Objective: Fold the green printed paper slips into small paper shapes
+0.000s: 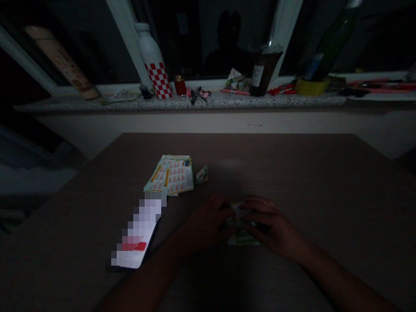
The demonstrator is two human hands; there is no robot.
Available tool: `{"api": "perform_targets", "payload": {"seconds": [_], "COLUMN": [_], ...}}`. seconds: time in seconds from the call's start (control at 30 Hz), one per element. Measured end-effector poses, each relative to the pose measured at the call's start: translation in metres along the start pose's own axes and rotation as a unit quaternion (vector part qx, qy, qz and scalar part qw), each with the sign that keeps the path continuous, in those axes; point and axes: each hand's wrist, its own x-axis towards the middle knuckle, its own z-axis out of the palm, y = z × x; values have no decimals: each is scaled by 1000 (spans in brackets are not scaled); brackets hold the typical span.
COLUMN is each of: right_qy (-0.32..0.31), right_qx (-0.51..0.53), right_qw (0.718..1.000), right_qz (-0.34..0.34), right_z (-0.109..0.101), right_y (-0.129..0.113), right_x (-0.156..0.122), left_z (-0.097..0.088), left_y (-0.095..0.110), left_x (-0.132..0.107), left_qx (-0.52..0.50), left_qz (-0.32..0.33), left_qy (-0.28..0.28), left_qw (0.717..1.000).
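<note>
dim room, with a brown wooden tabletop [325,195] in front of you and a speckled window sill [227,102] behind its far edge. your left hand [208,223] and right hand [269,225] meet near the middle of the tabletop, a little toward your own edge, and both are pinched onto a small folded paper [242,237] that lies flat there. the fingertips of both hands close over its upper part, while its green lower edge shows below them. left of your hands, toward the far-left corner, a fanned stack of printed leaflets [170,175] lies flat, and just beside its right side sits a tiny folded scrap [202,174], apart from the stack. nearer the left edge lies a white flat object with a red mark [136,245], partly blurred out, so you cannot tell what it is. on the sill stand a white bottle with red checks [154,60], a small red jar [179,85], a dark bottle [263,71] and a green bottle [331,41] leaning over a yellow roll [312,87].
</note>
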Motion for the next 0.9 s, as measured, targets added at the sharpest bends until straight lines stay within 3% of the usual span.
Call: {"api": "perform_targets", "payload": {"seconds": [0.33,0.9], "right_qy": [-9,-10], "right_qx": [-30,-34], "right_qw": [999,999], "right_qz": [6,5], "right_z": [1,2], "right_y": [2,-3], "right_x": [-2,1], "left_z": [-11,-6], "left_y": [-22,-14], "left_x": [-8,-6], "left_qx": [40,56], "left_qz": [-61,-44], "left_qy": [36,12], "left_qw": [997,997]}}
